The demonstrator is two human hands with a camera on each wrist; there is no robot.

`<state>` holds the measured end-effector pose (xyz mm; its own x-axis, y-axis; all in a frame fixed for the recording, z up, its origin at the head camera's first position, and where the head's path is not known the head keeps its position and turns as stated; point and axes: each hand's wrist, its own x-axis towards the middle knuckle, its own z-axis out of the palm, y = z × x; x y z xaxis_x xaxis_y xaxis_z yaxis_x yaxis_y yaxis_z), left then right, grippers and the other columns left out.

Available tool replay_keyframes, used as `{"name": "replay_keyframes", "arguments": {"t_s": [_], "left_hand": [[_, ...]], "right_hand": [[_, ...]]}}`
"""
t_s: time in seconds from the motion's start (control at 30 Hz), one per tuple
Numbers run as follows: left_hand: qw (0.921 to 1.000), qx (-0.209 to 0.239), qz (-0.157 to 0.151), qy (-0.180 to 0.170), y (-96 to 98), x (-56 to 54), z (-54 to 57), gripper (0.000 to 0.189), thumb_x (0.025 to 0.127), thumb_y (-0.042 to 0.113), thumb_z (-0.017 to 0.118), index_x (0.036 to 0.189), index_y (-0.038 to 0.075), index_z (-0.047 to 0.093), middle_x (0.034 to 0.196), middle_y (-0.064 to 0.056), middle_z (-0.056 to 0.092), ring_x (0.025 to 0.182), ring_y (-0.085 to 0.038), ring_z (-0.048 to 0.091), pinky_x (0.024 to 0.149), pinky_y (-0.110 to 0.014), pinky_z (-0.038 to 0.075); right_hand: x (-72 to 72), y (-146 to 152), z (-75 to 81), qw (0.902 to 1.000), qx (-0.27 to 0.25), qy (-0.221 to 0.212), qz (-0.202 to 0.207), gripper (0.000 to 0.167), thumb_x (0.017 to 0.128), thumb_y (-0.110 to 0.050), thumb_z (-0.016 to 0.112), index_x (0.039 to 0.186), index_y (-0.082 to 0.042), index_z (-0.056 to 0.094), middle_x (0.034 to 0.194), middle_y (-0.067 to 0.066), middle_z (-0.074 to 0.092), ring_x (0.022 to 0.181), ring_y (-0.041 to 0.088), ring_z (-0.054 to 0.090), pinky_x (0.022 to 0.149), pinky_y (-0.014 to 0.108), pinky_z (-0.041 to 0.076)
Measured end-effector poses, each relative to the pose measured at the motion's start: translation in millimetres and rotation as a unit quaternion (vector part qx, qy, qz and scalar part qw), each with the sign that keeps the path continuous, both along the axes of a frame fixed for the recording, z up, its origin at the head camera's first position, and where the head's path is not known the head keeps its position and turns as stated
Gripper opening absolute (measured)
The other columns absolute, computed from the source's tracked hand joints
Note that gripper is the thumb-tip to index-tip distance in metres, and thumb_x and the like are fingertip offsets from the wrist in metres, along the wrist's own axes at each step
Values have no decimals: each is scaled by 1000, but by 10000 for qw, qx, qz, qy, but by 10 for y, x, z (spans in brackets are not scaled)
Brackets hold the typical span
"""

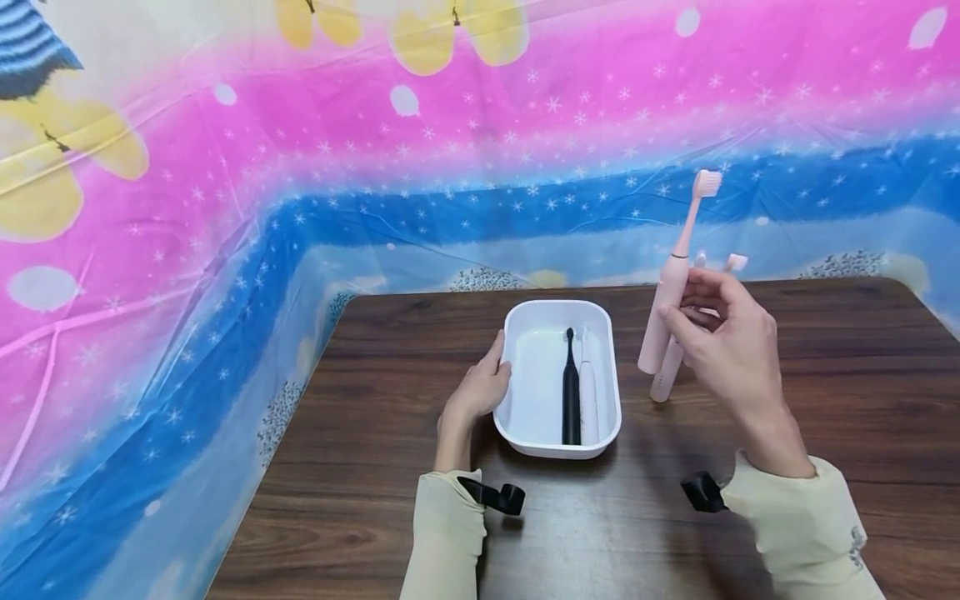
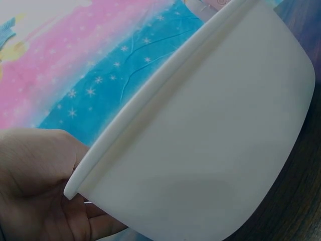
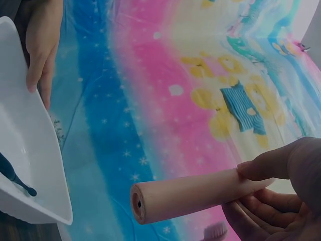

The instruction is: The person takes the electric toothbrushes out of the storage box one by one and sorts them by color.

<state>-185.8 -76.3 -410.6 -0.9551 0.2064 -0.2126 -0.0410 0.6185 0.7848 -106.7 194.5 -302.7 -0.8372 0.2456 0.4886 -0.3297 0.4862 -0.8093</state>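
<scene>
My right hand (image 1: pixel 733 354) pinches a pink electric toothbrush (image 1: pixel 663 312) by its handle, brush head up and tilted a little to the right. In the right wrist view, the handle's flat base (image 3: pixel 138 203) faces the camera. My left hand (image 1: pixel 478 388) grips the left rim of a white plastic bin (image 1: pixel 528 429), its thumb at the edge. Inside the bin, on the right side, a black electric toothbrush (image 1: pixel 571 400) and a white electric toothbrush (image 1: pixel 589 404) lie side by side. Whether the bin rests fully on the table cannot be told.
Behind the right hand is another pale pink toothbrush (image 1: pixel 666 375), partly hidden; a further white brush head (image 1: pixel 701 259) shows beside it. The brown wooden table (image 1: pixel 360 467) meets a colourful patterned cloth (image 1: pixel 480 200) along its back and left sides.
</scene>
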Motion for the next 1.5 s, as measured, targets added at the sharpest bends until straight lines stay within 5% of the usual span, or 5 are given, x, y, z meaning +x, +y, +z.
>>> {"name": "replay_keyframes", "arguments": {"t_s": [0.27, 0.93, 1.13, 1.5], "left_hand": [[10000, -55, -25, 45, -14, -2, 4, 56, 104, 27, 31, 155, 28, 10, 159, -1, 21, 142, -23, 28, 109, -46, 34], [10000, -36, -26, 10, -8, 1, -10, 55, 104, 30, 31, 155, 30, 9, 160, 1, 19, 144, -23, 26, 111, -45, 31], [10000, -74, -64, -10, -5, 8, -12, 55, 104, 30, 31, 155, 30, 8, 160, 3, 17, 144, -21, 23, 112, -44, 30], [10000, -36, -9, -6, -5, 1, -13, 56, 104, 30, 31, 155, 30, 9, 160, 4, 16, 145, -21, 22, 112, -45, 29]], "right_hand": [[36, 132, -6, 9997, -116, 71, -208, 44, 83, -7, 72, 125, -4, 59, 105, -5, 62, 91, -5, 59, 78, 7, 47], [59, 478, -236, 9949, -216, -322, -926, 47, 83, -6, 72, 128, -5, 57, 107, -10, 58, 93, -6, 57, 78, 4, 45], [34, 549, -403, 9930, -123, -531, -1052, 47, 84, -9, 71, 128, -5, 56, 107, -10, 56, 92, -9, 54, 78, 2, 44], [-120, 648, -816, 9939, -292, -292, -1027, 45, 84, -5, 71, 125, -1, 56, 104, -11, 57, 93, -8, 55, 80, 5, 45]]}}
